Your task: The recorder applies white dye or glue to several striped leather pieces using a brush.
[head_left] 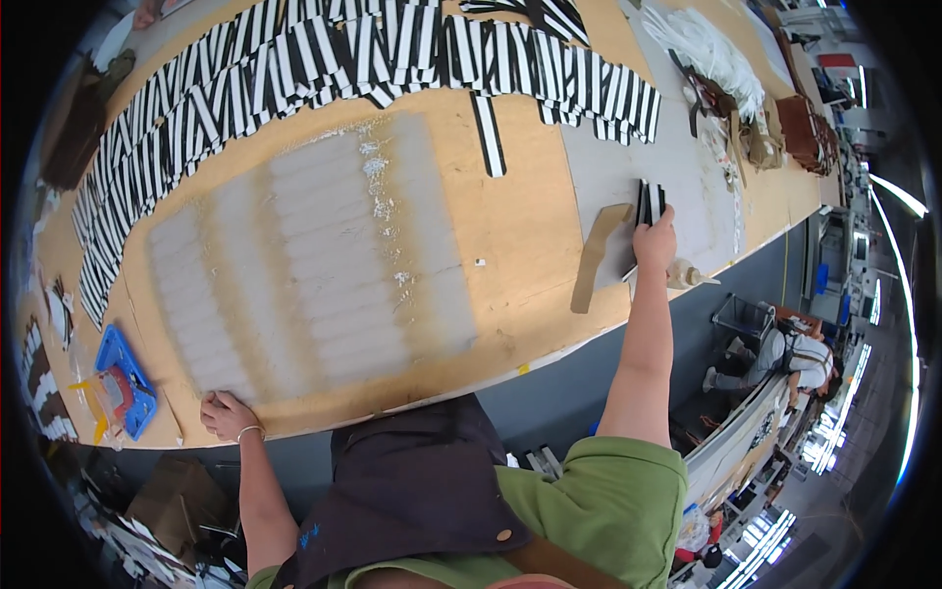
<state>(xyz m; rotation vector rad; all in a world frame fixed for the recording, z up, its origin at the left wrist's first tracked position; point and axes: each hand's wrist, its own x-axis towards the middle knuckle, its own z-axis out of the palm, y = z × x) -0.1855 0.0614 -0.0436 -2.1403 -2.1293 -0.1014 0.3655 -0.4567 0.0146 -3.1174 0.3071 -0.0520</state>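
My right hand [655, 240] grips a small bundle of black and white strips [650, 201] over a grey sheet on the right part of the table. Just beside it lie a long tan strip [592, 265] and a small squeeze bottle [684, 274] with a pointed nozzle. My left hand [229, 415] rests by the table's front edge, at the near left corner of a grey panel [324, 245] stained with brown bands and white flecks. Its fingers are curled in; what they hold, if anything, is hidden. Many more striped strips [294, 64] overlap in a long arc beyond the panel.
One strip [489, 134] juts from the arc toward me. A blue tray [142, 393] with small items stands at the left edge. White fibrous strands [711, 54] and brown bundles [807, 133] lie at the far right. Another person [810, 358] works at a separate table.
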